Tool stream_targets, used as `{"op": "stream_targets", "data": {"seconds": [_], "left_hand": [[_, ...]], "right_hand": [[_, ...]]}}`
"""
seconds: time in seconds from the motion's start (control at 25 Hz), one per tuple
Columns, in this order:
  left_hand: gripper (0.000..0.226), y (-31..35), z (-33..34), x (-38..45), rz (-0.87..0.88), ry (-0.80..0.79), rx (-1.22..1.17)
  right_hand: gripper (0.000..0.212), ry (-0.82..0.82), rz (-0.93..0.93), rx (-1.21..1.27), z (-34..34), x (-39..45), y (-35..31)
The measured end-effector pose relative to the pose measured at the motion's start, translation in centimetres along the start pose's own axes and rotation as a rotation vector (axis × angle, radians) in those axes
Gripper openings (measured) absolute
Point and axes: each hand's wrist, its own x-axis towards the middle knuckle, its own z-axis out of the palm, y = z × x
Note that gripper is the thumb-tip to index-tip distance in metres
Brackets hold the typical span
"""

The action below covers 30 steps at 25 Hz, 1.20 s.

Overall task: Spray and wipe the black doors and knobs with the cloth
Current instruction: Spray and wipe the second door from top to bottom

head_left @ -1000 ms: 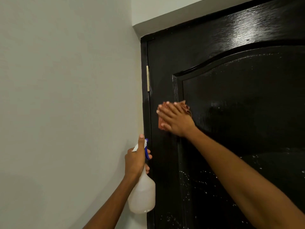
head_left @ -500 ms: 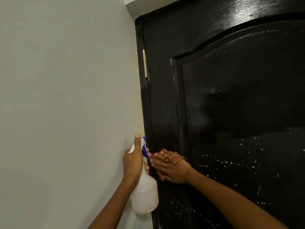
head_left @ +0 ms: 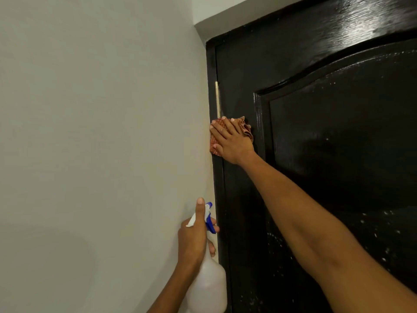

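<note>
A glossy black door (head_left: pixel 327 136) fills the right side, with white spray droplets on its lower panel. My right hand (head_left: pixel 232 141) presses a reddish checked cloth (head_left: pixel 247 128) flat against the door's left edge, just under a brass hinge (head_left: pixel 217 99). The fingers lie straight and spread over the cloth. My left hand (head_left: pixel 195 238) grips the neck of a translucent white spray bottle (head_left: pixel 207 288) with a blue and white trigger head, held low beside the door frame. No knob is in view.
A plain pale wall (head_left: pixel 101 143) takes up the left half and meets the black door frame (head_left: pixel 212 86). A pale lintel strip (head_left: pixel 228 16) runs above the door.
My right hand has slid the cloth up the door's left edge from beside the spray bottle to just below the hinge. The left hand and bottle have stayed low.
</note>
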Motion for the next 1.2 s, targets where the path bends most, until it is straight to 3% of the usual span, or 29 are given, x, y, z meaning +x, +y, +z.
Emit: {"op": "stream_targets", "data": {"seconds": [0.2,0.44,0.56,0.72,0.96,1.2], "left_hand": [[0.073,0.7,0.7,1.1,0.012,0.023,-0.009],[0.077,-1.3,1.8,-1.2,0.039,0.018,0.092],[0.075,-2.2,2.5,-1.8,0.013,0.001,0.115],[0.075,-2.3,3.7,-2.1,-0.007,-0.049,0.104],[0.084,-3.4,4.1,-1.0,-0.078,-0.082,0.021],[0.076,-6.6,5.6,-1.9,-0.145,-0.115,0.046]], "right_hand": [[0.066,0.101,0.056,0.035,2.9,-3.6,-4.0],[0.069,-0.084,-0.259,0.038,10.4,-19.1,-7.0],[0.069,-0.137,-0.343,0.027,11.7,-25.0,-5.0],[0.071,-0.082,-0.198,-0.018,8.9,-24.0,-0.6],[0.068,0.167,0.219,-0.007,2.3,-14.0,6.7],[0.076,0.106,0.122,0.015,7.6,-22.8,1.8]]}}
